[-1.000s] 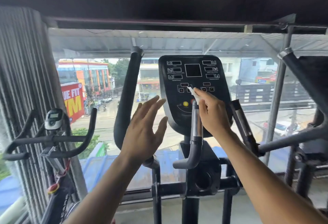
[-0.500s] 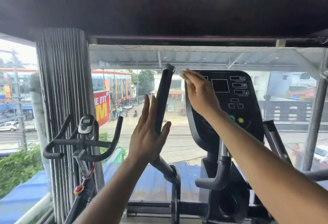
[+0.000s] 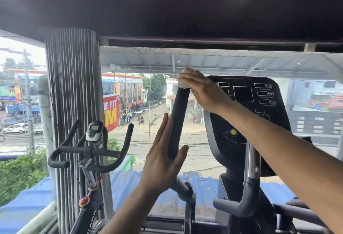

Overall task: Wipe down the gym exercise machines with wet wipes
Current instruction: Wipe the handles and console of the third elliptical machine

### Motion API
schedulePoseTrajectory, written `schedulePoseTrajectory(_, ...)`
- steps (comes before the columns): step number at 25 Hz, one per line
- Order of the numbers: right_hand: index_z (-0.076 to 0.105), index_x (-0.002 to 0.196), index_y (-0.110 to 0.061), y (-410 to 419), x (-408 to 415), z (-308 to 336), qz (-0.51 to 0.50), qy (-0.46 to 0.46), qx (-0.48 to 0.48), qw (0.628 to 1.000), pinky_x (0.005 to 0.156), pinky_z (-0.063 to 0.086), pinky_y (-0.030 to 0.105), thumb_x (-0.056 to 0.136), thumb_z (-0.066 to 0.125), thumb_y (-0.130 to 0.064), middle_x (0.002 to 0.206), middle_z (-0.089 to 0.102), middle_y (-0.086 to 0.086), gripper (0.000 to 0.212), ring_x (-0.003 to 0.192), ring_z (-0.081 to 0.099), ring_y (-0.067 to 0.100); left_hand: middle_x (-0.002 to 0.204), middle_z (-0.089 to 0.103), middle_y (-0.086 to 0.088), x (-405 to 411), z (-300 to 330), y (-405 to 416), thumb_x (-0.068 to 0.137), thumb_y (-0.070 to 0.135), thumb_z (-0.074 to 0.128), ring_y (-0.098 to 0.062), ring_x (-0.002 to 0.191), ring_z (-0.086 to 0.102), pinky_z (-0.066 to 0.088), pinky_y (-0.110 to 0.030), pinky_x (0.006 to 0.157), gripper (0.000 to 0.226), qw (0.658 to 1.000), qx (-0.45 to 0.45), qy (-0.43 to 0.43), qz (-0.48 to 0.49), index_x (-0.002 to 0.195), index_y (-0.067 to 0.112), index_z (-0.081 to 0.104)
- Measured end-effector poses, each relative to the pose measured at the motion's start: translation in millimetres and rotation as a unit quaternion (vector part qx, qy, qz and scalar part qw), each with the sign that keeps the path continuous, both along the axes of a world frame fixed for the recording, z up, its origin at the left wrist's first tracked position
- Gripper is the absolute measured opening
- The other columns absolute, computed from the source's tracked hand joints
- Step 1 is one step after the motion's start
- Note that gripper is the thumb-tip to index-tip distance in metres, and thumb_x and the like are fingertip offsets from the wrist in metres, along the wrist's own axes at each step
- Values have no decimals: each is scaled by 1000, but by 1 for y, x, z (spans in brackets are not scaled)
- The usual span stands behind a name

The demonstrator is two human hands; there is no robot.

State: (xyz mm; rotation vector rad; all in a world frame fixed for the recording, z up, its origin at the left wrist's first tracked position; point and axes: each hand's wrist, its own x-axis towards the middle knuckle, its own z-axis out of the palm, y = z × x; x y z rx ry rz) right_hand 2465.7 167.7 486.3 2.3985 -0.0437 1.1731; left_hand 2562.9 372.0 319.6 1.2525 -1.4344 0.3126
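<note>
Under the right hand (image 3: 202,92), at the very top of the black handle (image 3: 177,122), sits the white wipe (image 3: 182,83); the fingers lie over it and press it against the handle's tip, though how tightly they curl round it is hard to tell. Just below that hand, the left hand (image 3: 163,161) stands flat against the lower part of the same handle, fingers straight and close together, thumb spread on the other side. Behind the right wrist is the machine's dark console (image 3: 246,115). Left of the left hand, well apart, stands an exercise bike (image 3: 91,152) beside a ribbed pillar (image 3: 72,103). Beyond both hands, the window (image 3: 148,122) shows a street.
</note>
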Motion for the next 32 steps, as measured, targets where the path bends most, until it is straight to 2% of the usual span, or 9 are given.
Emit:
schedulePoseTrajectory(4, 68, 118, -5, 2, 9, 46, -66, 81, -29, 994, 119, 35, 48, 101, 45, -1, 125, 66, 11, 28, 127, 57, 30, 171, 18, 22, 3, -2, -4, 102, 40, 57, 2, 156, 19, 23, -8, 117, 75, 1000, -11, 19, -18, 165, 36, 19)
schedulePoseTrajectory(6, 68, 106, -2, 13, 20, 62, -91, 108, 38, 989, 93, 52, 45, 101, 42, -4, 109, 66, 8, 26, 103, 62, 29, 171, 16, 23, 5, -1, -4, 102, 41, 57, 4, 156, 17, 21, -5, 115, 75, 1000, 0, 21, -23, 165, 37, 17)
schedulePoseTrajectory(8, 67, 95, -4, 19, 26, 67, -107, 108, 97, 984, 81, 49, 37, 102, 39, -7, 103, 63, 3, 29, 95, 63, 26, 171, 14, 25, 4, -1, -2, 102, 46, 55, 7, 155, 15, 19, 0, 112, 75, 1000, 8, 12, -27, 165, 40, 14)
schedulePoseTrajectory(13, 66, 114, 0, 28, 31, 34, -72, -56, 167, 982, 90, 52, 37, 102, 41, -6, 119, 66, 12, 29, 107, 64, 28, 171, 6, 29, 4, 4, 2, 105, 48, 53, 18, 150, 7, 19, 2, 106, 75, 999, 37, -3, -15, 165, 43, 9)
schedulePoseTrajectory(17, 60, 132, 2, 43, 21, 18, -63, -199, 242, 948, 105, 48, 34, 103, 40, -4, 132, 65, 18, 36, 121, 62, 29, 170, -1, 32, 2, 12, 7, 105, 44, 55, 22, 147, 6, 35, -23, 107, 79, 997, 71, -1, -29, 165, 46, 4)
schedulePoseTrajectory(22, 68, 121, 1, 68, 30, 51, -123, -81, 315, 937, 94, 51, 34, 105, 39, -10, 122, 69, 19, 35, 111, 65, 29, 170, 9, 20, 9, 25, 13, 101, 47, 62, -10, 152, 30, 49, -44, 106, 84, 995, 93, -26, -30, 166, 32, 11)
schedulePoseTrajectory(25, 59, 78, -4, 61, 31, 69, -130, -76, 433, 889, 61, 38, 31, 101, 41, -15, 77, 56, 9, 31, 70, 52, 22, 170, 2, 23, 11, 46, 5, 99, 54, 61, -13, 153, 29, 46, -48, 111, 87, 993, 117, -18, -15, 166, 31, 11)
schedulePoseTrajectory(28, 69, 98, 2, 52, 23, 65, 4, -158, 606, 780, 70, 60, 37, 95, 55, -23, 85, 64, 12, 29, 74, 64, 24, 172, -8, 24, -3, 47, 1, 100, 57, 58, -12, 154, 27, 42, -41, 111, 92, 992, 125, -16, -2, 167, 34, -1)
schedulePoseTrajectory(32, 70, 85, -10, 52, 12, 25, 157, -279, 699, 639, 81, 61, 42, 100, 54, -18, 85, 70, 11, 24, 74, 67, 23, 172, -1, 25, -8, 31, -3, 101, 53, 58, -14, 146, 38, 45, -33, 99, 88, 994, 94, -8, 47, 167, 38, 2)
